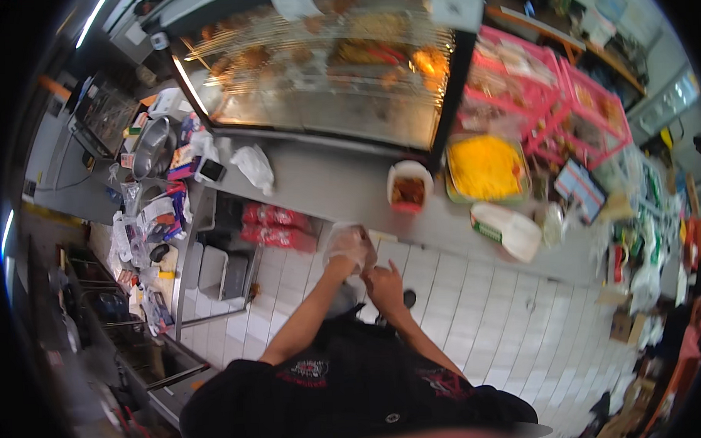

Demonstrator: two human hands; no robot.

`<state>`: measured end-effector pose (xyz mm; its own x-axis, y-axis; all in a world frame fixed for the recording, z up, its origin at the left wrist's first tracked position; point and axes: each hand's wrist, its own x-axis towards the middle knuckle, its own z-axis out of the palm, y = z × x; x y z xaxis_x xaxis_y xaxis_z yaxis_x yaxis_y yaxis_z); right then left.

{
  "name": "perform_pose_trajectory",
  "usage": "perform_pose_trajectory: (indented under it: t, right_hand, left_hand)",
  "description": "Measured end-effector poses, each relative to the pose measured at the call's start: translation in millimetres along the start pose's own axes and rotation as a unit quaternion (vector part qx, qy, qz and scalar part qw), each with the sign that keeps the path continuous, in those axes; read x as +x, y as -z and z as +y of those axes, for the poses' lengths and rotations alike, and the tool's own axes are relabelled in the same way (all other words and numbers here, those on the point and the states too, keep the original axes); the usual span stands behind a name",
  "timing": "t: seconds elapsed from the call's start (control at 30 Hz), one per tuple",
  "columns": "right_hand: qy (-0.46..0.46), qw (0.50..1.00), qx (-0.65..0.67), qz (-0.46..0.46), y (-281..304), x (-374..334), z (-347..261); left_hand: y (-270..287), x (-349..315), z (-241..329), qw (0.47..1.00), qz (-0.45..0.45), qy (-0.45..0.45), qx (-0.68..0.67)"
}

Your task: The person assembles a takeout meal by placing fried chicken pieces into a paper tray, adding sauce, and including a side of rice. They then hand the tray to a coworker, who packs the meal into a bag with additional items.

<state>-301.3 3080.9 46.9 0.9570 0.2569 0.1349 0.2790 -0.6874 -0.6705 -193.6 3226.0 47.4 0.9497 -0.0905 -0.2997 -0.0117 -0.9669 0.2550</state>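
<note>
My left hand is inside a clear, loose plastic glove, held in front of the counter edge. Its fingers are blurred under the film, so their pose is unclear. My bare right hand is just below and to the right, its thumb and fingers pinched at the glove's edge near the left wrist. On the counter ahead stands a white and red tub with dark reddish food in it. To its right is a tray heaped with yellow shredded food. An open white carton lies nearer.
A lit glass display case with food on racks stands behind the counter. A crumpled white plastic bag and a phone lie left. Pink-framed cases stand far right. Red packages sit below the counter. The floor is white tile.
</note>
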Motion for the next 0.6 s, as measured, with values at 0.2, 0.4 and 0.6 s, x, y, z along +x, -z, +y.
perform_pose_trajectory:
  t: [0.2, 0.4, 0.6]
  right_hand:
    - [-0.006, 0.999, 0.046, 0.005, -56, 103, -50]
    - [-0.108, 0.990, 0.019, 0.092, -98, 169, -71]
    - [-0.223, 0.955, 0.002, 0.196, -109, 203, -81]
  left_hand:
    - [40, 52, -98, 0.996, -0.050, -0.056, 0.045]
    - [75, 141, -174, 0.899, -0.003, -0.436, 0.046]
    - [145, 158, -138, 0.899, 0.160, -0.402, -0.066]
